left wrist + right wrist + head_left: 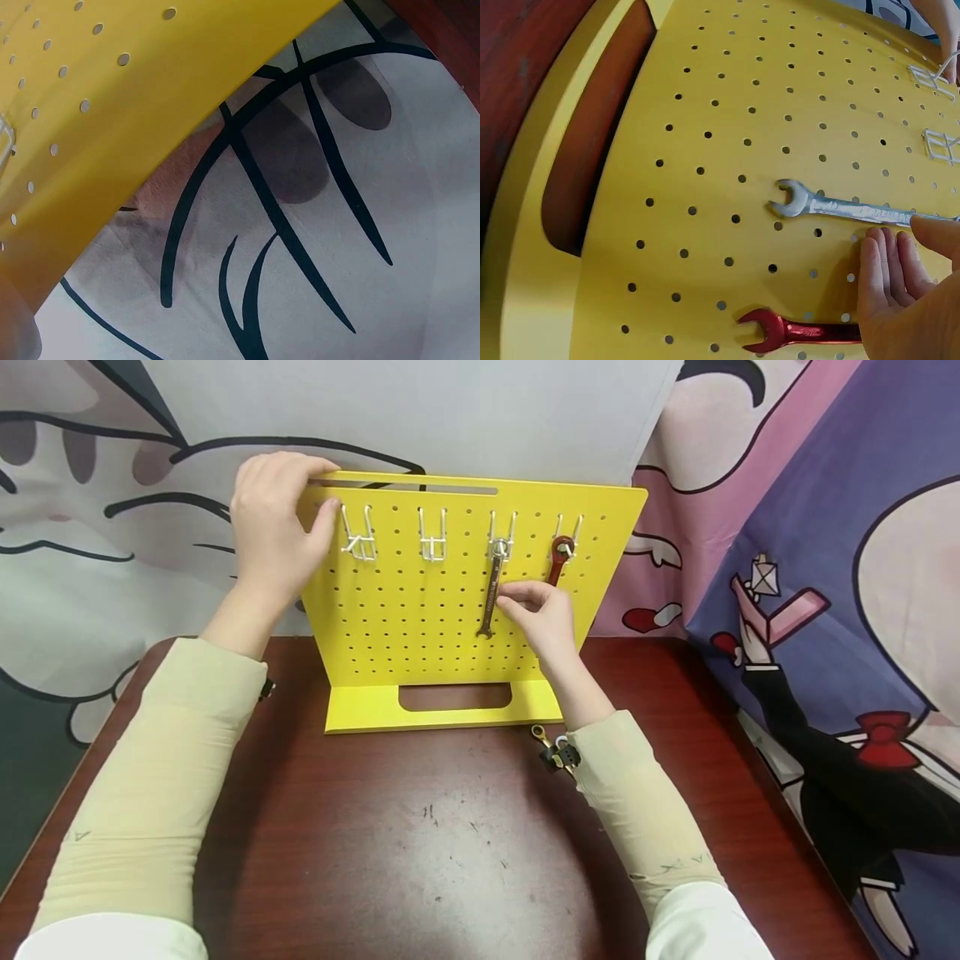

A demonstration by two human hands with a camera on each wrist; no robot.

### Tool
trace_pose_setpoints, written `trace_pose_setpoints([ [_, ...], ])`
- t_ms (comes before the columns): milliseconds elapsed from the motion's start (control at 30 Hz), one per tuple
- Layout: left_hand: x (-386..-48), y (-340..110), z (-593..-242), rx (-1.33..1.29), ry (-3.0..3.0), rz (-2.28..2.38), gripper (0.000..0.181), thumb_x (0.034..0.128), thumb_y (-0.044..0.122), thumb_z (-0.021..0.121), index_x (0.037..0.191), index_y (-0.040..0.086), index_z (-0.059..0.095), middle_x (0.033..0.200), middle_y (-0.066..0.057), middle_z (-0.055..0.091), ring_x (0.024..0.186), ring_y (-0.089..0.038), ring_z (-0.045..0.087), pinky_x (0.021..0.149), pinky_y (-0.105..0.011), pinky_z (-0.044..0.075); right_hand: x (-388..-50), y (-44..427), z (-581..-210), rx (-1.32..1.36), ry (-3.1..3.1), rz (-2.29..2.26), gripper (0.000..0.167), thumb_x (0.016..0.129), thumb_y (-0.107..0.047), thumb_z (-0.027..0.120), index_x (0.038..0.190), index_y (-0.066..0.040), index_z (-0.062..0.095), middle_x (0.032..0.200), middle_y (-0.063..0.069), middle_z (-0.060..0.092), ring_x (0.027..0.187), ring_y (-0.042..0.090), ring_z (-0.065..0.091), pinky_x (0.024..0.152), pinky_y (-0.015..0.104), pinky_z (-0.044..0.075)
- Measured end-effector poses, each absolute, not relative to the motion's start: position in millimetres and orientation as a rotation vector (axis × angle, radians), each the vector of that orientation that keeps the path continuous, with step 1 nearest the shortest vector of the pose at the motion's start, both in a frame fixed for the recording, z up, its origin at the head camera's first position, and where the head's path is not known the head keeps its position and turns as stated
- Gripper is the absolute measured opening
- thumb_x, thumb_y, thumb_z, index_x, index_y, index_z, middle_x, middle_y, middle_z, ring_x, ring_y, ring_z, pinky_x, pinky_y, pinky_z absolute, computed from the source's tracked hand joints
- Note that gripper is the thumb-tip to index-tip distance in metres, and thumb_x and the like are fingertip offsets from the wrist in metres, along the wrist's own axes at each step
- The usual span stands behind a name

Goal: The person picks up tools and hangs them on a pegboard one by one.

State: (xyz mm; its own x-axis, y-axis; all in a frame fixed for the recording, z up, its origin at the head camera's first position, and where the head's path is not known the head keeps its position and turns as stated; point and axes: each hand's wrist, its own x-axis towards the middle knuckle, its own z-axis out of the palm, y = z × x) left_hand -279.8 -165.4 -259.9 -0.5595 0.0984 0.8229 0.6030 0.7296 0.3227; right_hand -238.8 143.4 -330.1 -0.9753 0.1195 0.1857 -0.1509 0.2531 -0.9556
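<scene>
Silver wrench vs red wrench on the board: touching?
Apart. The right wrist view shows a strip of yellow board with holes between the silver wrench and the red wrench.

Wrenches (491, 595) side by side on pegboard (405, 562)

Red wrench (557, 567) partly hidden, gold wrench (539, 733) too
</scene>
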Motion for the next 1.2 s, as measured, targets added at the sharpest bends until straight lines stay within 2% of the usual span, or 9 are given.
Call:
trace_pose_setpoints([
  [133,-279.4,-164.2,-258.9,-0.520,-2.090,-0.780,0.028,0.1007,0.009,0.065,0.127,0.001,0.073,0.124,-0.018,0.075,0.122,-0.038,0.062,0.121,-0.039,0.038,-231.9,150.8,-337.8,0.048,-2.356,1.788,0.025,0.097,-0.004,0.074,0.119,0.007,0.075,0.115,0.022,0.075,0.084,0.000,0.065,0.080,0.014,0.054],
  [200,-279.5,-163.8,-258.6,-0.523,-2.089,-0.779,0.028,0.1007,0.009,0.065,0.127,0.000,0.072,0.124,-0.018,0.075,0.122,-0.039,0.062,0.121,-0.039,0.038,-225.8,156.1,-342.2,0.067,-2.387,1.783,0.026,0.097,-0.005,0.074,0.120,0.007,0.075,0.119,0.025,0.075,0.086,-0.001,0.066,0.082,0.014,0.055],
  [467,-280.5,-166.0,-256.9,-0.521,-2.088,-0.771,0.028,0.1006,0.010,0.066,0.127,0.002,0.073,0.123,-0.018,0.075,0.122,-0.038,0.063,0.122,-0.038,0.037,-199.5,183.0,-359.7,0.080,-2.521,1.681,0.025,0.098,-0.010,0.075,0.121,0.001,0.077,0.116,0.022,0.077,0.089,0.001,0.068,0.079,0.015,0.055],
  [633,-279.3,-166.4,-256.7,-0.507,-2.093,-0.788,0.028,0.0997,0.009,0.067,0.126,0.002,0.073,0.122,-0.018,0.076,0.121,-0.038,0.063,0.122,-0.038,0.037,-184.7,201.4,-367.9,0.022,-2.575,1.685,0.027,0.098,-0.012,0.075,0.122,0.001,0.076,0.114,0.015,0.076,0.092,0.003,0.068,0.085,0.017,0.054],
  [733,-279.0,-165.8,-256.9,-0.508,-2.096,-0.784,0.028,0.0998,0.009,0.066,0.126,0.001,0.073,0.122,-0.019,0.075,0.121,-0.039,0.062,0.121,-0.038,0.038,-175.3,213.1,-371.5,0.017,-2.625,1.636,0.028,0.099,-0.013,0.074,0.122,0.001,0.075,0.116,0.016,0.077,0.091,0.001,0.069,0.087,0.014,0.054],
  [867,-279.8,-165.5,-257.7,-0.517,-2.092,-0.772,0.029,0.0999,0.009,0.066,0.126,0.000,0.073,0.122,-0.020,0.075,0.120,-0.039,0.062,0.121,-0.039,0.038,-163.6,228.2,-374.9,0.042,-2.712,1.488,0.028,0.098,-0.014,0.074,0.123,0.001,0.075,0.116,0.021,0.077,0.088,-0.001,0.069,0.082,0.012,0.054],
  [1200,-282.7,-167.9,-260.2,-0.546,-2.080,-0.732,0.030,0.1015,0.011,0.063,0.127,-0.002,0.071,0.123,-0.022,0.074,0.121,-0.042,0.062,0.121,-0.040,0.038,-144.0,259.9,-397.4,0.058,-2.822,1.321,0.026,0.093,-0.005,0.078,0.117,0.005,0.074,0.107,0.025,0.078,0.084,0.004,0.071,0.074,0.010,0.053],
])
